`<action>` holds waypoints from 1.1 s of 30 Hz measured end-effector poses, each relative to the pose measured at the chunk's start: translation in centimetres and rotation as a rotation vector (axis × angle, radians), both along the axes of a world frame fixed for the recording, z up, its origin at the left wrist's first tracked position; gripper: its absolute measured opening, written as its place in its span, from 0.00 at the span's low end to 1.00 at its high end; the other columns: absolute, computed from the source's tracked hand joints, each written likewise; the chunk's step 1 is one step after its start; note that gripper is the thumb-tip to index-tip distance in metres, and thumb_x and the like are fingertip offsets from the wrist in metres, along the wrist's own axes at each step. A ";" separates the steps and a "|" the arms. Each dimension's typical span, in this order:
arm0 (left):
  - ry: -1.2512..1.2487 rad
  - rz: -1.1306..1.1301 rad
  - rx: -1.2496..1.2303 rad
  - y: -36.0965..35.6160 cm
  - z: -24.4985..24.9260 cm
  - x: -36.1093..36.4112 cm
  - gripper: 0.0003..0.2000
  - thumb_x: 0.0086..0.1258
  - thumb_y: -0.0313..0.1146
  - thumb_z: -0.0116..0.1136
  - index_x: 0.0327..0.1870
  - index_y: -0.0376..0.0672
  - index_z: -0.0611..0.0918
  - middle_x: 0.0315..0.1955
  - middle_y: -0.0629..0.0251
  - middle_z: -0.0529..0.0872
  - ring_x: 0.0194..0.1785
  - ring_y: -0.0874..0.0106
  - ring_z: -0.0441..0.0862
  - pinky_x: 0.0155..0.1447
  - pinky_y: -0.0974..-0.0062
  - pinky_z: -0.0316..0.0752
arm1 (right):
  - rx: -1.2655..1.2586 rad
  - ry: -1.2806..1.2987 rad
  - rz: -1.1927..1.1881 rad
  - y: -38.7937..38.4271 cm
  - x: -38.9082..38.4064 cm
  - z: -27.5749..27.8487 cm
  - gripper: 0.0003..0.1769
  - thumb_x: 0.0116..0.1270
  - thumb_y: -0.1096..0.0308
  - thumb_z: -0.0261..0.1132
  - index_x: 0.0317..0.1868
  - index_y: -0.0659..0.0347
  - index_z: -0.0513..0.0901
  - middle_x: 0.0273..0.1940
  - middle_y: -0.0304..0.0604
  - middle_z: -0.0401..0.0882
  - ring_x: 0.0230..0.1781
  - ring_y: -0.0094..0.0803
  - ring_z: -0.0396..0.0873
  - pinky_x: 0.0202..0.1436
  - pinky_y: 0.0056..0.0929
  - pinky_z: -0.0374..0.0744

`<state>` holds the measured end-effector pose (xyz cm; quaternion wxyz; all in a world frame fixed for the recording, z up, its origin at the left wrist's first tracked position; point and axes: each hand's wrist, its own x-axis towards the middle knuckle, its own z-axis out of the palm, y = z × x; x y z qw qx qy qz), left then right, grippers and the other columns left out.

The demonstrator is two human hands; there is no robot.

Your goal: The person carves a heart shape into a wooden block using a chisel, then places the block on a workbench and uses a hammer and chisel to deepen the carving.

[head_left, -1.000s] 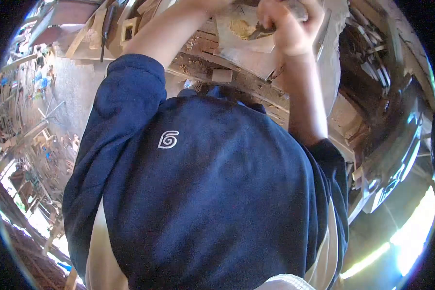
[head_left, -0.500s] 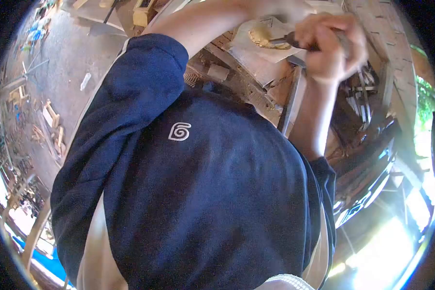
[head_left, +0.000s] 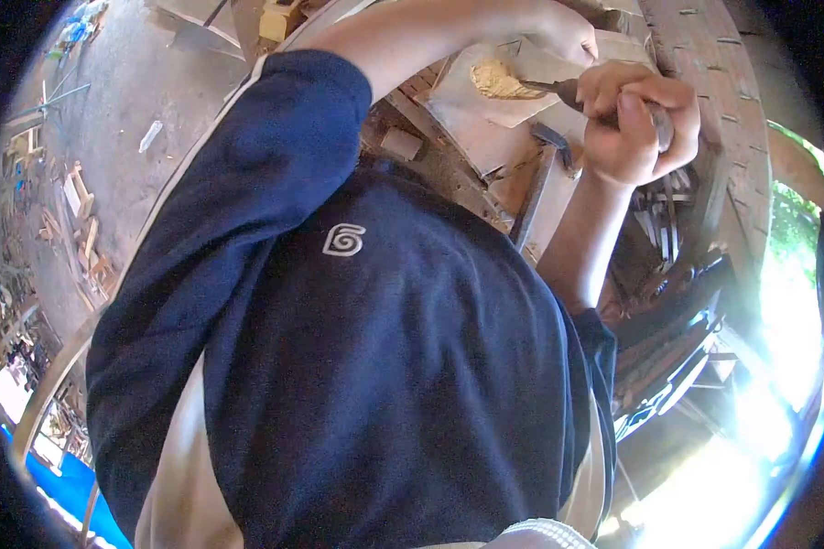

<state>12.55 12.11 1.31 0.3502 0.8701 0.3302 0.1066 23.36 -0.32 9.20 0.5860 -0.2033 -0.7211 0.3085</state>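
Observation:
My right hand [head_left: 636, 123] is closed round the handle of a gouge [head_left: 572, 92], its dark metal shank pointing left. The tip reaches the right edge of a pale, rough hollow [head_left: 502, 80] cut into a flat wooden piece [head_left: 522, 110]. Just above the gouge, my left hand [head_left: 566, 35] rests over the wood with its fingers curled in, close to the right hand. What those fingers hold, if anything, is hidden. Below the wooden piece lies a dark metal object [head_left: 553, 142], whose kind I cannot make out.
Several long metal tools [head_left: 666, 220] lie right of my forearm. A thick notched wooden beam [head_left: 719, 119] runs along the right side. Wood offcuts [head_left: 79, 194] and a crumpled clear scrap [head_left: 151, 135] lie on the floor at left. A small wooden block [head_left: 279, 20] is at top left.
My left hand, blurred before, has come down towards the gouge and shows clearly now. My right hand is slightly lower in view, still holding the gouge. The dark metal object shows more fully.

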 end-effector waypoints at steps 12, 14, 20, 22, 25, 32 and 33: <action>-0.019 0.006 0.117 1.8 -2.5 0.9 0.15 0.67 0.38 0.52 0.46 0.39 0.85 0.42 0.51 0.88 0.42 0.59 0.85 0.48 0.63 0.76 | -0.173 0.093 0.143 2.1 1.1 -0.3 0.04 0.58 0.78 0.50 0.34 0.69 0.70 0.18 0.51 0.72 0.15 0.31 0.66 0.20 0.35 0.72; 0.022 -0.118 0.027 2.0 -1.9 1.1 0.17 0.68 0.39 0.52 0.51 0.41 0.85 0.43 0.51 0.88 0.42 0.60 0.84 0.49 0.64 0.76 | -0.150 0.102 0.122 2.0 1.2 1.8 0.05 0.58 0.78 0.51 0.34 0.69 0.71 0.19 0.50 0.72 0.15 0.31 0.66 0.20 0.34 0.72; -0.024 -0.070 -0.038 1.6 -1.1 0.7 0.17 0.68 0.42 0.53 0.50 0.41 0.85 0.42 0.51 0.88 0.39 0.60 0.84 0.47 0.62 0.76 | -0.239 0.195 0.177 3.5 0.5 -2.8 0.01 0.58 0.82 0.58 0.31 0.68 0.75 0.22 0.43 0.76 0.15 0.24 0.71 0.18 0.23 0.71; 0.017 -0.080 -0.079 2.0 -1.4 0.6 0.18 0.68 0.43 0.53 0.50 0.42 0.85 0.41 0.51 0.88 0.39 0.60 0.85 0.47 0.62 0.76 | -0.217 0.225 0.256 3.8 0.9 -2.5 0.01 0.58 0.81 0.57 0.31 0.69 0.74 0.21 0.45 0.75 0.15 0.26 0.71 0.18 0.24 0.71; 0.041 -0.099 -0.139 2.2 -2.5 1.1 0.18 0.68 0.44 0.54 0.50 0.42 0.85 0.41 0.51 0.88 0.39 0.59 0.85 0.47 0.61 0.76 | -0.169 0.224 0.248 3.0 1.6 1.4 0.03 0.57 0.81 0.53 0.32 0.71 0.72 0.21 0.51 0.76 0.14 0.28 0.70 0.18 0.27 0.72; -0.039 -0.073 -0.003 2.3 -2.2 0.8 0.17 0.70 0.47 0.54 0.49 0.47 0.86 0.42 0.52 0.88 0.43 0.59 0.86 0.49 0.62 0.77 | -0.119 0.190 0.230 4.1 2.8 -0.2 0.05 0.56 0.81 0.50 0.35 0.70 0.69 0.19 0.50 0.70 0.12 0.29 0.66 0.18 0.34 0.74; -0.041 -0.073 0.004 2.3 -2.1 0.7 0.17 0.70 0.47 0.54 0.49 0.47 0.86 0.42 0.52 0.88 0.43 0.59 0.86 0.49 0.62 0.77 | -0.118 0.156 0.207 4.2 3.1 0.7 0.05 0.57 0.81 0.51 0.35 0.69 0.68 0.19 0.50 0.70 0.13 0.30 0.65 0.19 0.33 0.74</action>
